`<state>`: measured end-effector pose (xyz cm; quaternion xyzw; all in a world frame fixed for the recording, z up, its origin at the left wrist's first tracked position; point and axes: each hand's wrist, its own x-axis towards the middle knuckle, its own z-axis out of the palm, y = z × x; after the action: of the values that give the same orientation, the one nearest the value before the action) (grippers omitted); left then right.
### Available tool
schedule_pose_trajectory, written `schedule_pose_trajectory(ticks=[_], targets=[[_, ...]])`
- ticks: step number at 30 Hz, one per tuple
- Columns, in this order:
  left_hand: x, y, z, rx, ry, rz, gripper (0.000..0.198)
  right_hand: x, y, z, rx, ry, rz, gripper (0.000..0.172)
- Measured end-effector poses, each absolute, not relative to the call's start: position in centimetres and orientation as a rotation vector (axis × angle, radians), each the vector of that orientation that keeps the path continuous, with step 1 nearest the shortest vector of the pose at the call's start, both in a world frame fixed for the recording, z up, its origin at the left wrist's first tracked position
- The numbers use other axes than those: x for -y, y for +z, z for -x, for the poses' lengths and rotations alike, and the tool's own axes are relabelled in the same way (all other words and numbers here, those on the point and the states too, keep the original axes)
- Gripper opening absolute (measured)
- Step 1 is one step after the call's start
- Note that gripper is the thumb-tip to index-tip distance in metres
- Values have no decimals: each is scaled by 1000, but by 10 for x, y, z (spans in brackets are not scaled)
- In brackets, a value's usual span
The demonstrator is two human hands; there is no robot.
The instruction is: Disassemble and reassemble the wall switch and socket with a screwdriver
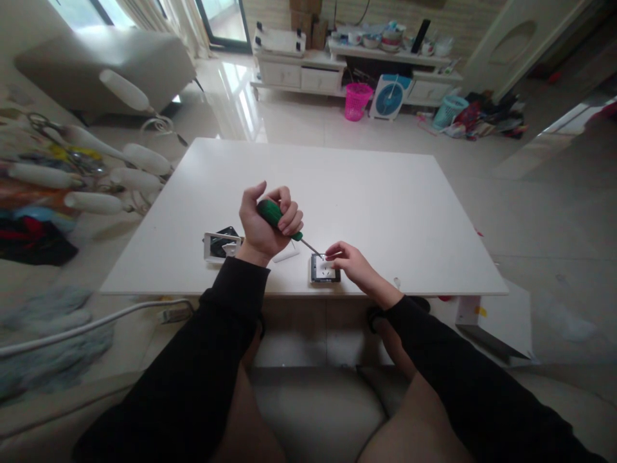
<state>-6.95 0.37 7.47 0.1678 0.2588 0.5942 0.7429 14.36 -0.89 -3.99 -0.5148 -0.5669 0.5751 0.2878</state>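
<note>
My left hand (pixel 261 235) is wrapped round a screwdriver with a green handle (pixel 270 212). Its metal shaft slants down to the right, and the tip meets the upper part of a wall socket (pixel 326 272). The socket has a white face with slots and a dark frame, and lies near the table's front edge. My right hand (pixel 354 262) reaches in from the right, with thumb and forefinger close together at the screwdriver's tip over the socket. Whatever is pinched there is too small to make out. To the left, beside my left wrist, lies a white rectangular frame (pixel 208 248) with a black part behind it.
A thin white plate (pixel 288 254) lies between my hands on the white table (pixel 347 193). A lamp with several white shades (pixel 128 90) stands at the left. Across the floor are a pink basket (pixel 357 103), a blue and white fan (pixel 389 98) and a low cabinet (pixel 282 74).
</note>
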Motion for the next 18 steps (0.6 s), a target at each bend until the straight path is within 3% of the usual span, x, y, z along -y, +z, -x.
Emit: schedule_pose_trajectory(ticks=[3,6,11,15,18], targets=[[-4,71,65,-582,1254,-377,64,5,-47,-155,2095,1029,1426,26],[-5,67,60,-588,1218,-383,62,7,-54,-163,2454,755,1394,41],[-7,63,55,-603,1178,-414,60,13,-65,-164,2603,654,1450,85],[-8,59,54,-617,1133,-471,58,14,-68,-158,2624,645,1470,100],[-8,56,53,-599,1107,-552,57,13,-67,-153,2635,655,1480,101]])
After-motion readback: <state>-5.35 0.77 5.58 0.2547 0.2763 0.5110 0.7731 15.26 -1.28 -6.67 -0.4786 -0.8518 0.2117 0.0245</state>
